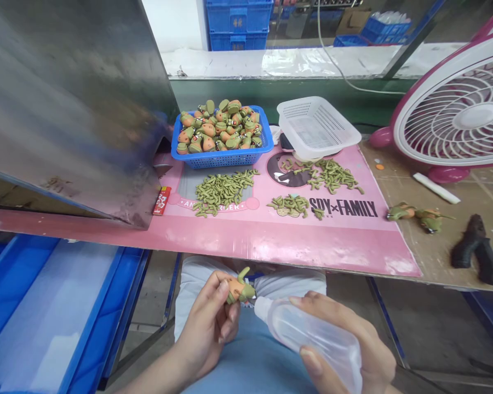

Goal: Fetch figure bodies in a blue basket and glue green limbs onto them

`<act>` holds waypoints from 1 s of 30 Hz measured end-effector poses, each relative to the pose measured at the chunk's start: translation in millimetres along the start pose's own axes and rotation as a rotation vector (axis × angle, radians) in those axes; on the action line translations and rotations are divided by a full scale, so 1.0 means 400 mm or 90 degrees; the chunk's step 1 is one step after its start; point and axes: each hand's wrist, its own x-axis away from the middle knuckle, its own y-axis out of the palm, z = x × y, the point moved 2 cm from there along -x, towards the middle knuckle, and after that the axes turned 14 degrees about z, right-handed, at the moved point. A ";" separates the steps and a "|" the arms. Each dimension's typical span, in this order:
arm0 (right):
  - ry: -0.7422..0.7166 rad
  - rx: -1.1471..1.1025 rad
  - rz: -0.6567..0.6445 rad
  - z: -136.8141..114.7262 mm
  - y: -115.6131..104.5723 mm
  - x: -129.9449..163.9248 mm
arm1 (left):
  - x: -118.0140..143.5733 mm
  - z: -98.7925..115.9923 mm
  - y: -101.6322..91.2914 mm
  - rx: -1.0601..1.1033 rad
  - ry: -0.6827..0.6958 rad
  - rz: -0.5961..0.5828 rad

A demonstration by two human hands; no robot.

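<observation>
Between the thumb and fingers of my left hand (209, 314) is a small green and orange figurine (239, 288), with one curved green piece sticking up from it. My right hand (345, 334) wraps around a translucent squeeze bottle (312, 334), tilted so that its nozzle meets or nearly meets the figurine's right side; whether they touch I cannot tell. Beyond my hands, small curved green pieces lie in a large pile (224, 191), a smaller pile (291, 205) and a scattered group (334, 175) on the pink mat (271, 241). A blue basket (219, 160) holds many similar figurines.
A white perforated basket (318, 128) stands at the back. On the right are a pink and white fan (456, 115), two figurines (429, 220) and black-handled pliers (476, 249). A metal box (74, 109) rises at left, beside a red lighter (161, 201). Blue trays (102, 306) sit lower left.
</observation>
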 end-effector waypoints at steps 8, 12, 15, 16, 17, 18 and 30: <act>0.010 0.004 -0.001 -0.002 -0.001 0.006 | 0.005 -0.001 0.004 -0.015 -0.005 0.004; 0.011 0.001 0.000 0.003 0.002 0.007 | 0.003 -0.004 0.001 -0.020 -0.007 -0.001; 0.002 0.001 0.007 0.002 0.003 0.006 | 0.002 -0.005 -0.002 -0.025 -0.008 -0.007; 0.000 0.003 0.007 0.001 0.004 0.005 | 0.002 -0.004 -0.002 -0.026 -0.008 -0.009; -0.001 0.005 0.008 0.000 0.003 0.005 | 0.002 -0.004 -0.002 -0.027 -0.009 -0.011; -0.001 0.005 0.009 -0.001 0.003 0.004 | 0.002 -0.004 -0.002 -0.029 -0.010 -0.013; -0.022 0.029 -0.011 0.007 0.017 0.000 | -0.008 -0.016 -0.021 -0.140 0.143 0.061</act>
